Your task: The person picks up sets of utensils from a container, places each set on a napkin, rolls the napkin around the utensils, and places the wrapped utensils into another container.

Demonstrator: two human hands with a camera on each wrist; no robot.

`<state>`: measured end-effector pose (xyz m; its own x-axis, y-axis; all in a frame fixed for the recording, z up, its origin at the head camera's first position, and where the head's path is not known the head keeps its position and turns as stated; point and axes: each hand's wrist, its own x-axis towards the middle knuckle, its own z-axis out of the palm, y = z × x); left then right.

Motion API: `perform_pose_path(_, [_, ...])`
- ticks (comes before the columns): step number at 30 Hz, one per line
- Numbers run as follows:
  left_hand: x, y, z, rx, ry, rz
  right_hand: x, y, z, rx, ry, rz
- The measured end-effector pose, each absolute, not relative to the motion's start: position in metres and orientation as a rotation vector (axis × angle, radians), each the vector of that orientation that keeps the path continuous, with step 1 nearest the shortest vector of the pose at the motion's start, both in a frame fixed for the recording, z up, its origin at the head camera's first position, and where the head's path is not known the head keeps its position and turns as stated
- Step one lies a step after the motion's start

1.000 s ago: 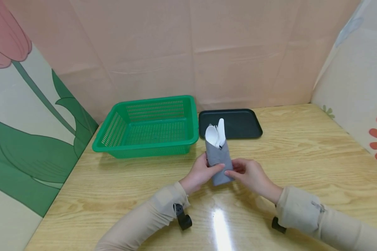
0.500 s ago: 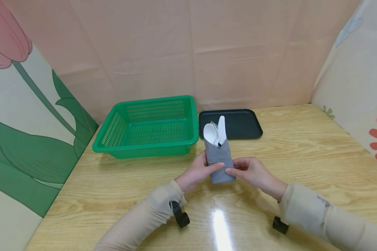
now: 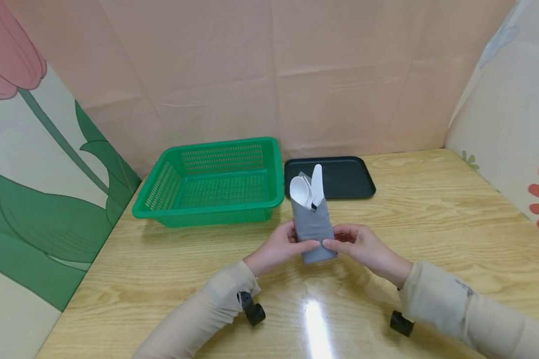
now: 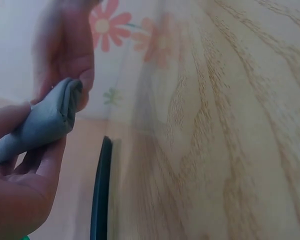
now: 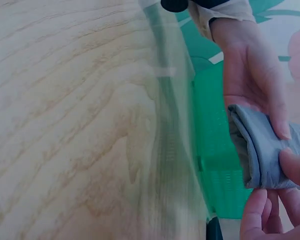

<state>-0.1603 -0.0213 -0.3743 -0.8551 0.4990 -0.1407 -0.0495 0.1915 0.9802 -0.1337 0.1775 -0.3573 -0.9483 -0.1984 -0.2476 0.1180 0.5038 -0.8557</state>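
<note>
A folded grey napkin pouch (image 3: 313, 227) is held up above the table between both hands. Out of its top stick a white spoon (image 3: 299, 191), a white knife (image 3: 317, 182) and a white fork (image 3: 308, 189) partly hidden between them. My left hand (image 3: 282, 248) grips the pouch's left side, thumb across the front. On the right side my right hand (image 3: 367, 251) pinches it, thumb in front, fingers behind. The two thumb tips nearly meet. Both wrist views show the pouch's thick folded bottom end, in the left wrist view as a grey roll (image 4: 45, 120).
A green slotted plastic basket (image 3: 208, 212) stands at the back left of the wooden table (image 3: 431, 209). Beside it on the right lies a black tray (image 3: 346, 177), partly behind the cutlery. A pinkish cloth wall (image 3: 341, 75) rises behind them.
The pouch has risen slightly and turned a little more upright. My left thumb has slid lower on its front, towards the right thumb. Basket and tray have stayed put.
</note>
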Motion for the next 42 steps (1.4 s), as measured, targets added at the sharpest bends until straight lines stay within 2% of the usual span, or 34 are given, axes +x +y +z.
perform_pose_path(16, [-0.159, -0.024, -0.372, 0.415, 2.016, 1.769, -0.136, 0.178, -0.357, -0.065, 2.382, -1.502])
perform_pose_path(34, [-0.157, -0.026, -0.362, 0.432, 2.063, 1.737, -0.136, 0.175, -0.348, -0.204, 2.394, -1.489])
perform_pose_path(42, [-0.158, -0.028, -0.362, 0.354, 2.013, 1.751, -0.138, 0.175, -0.348, -0.195, 2.426, -1.462])
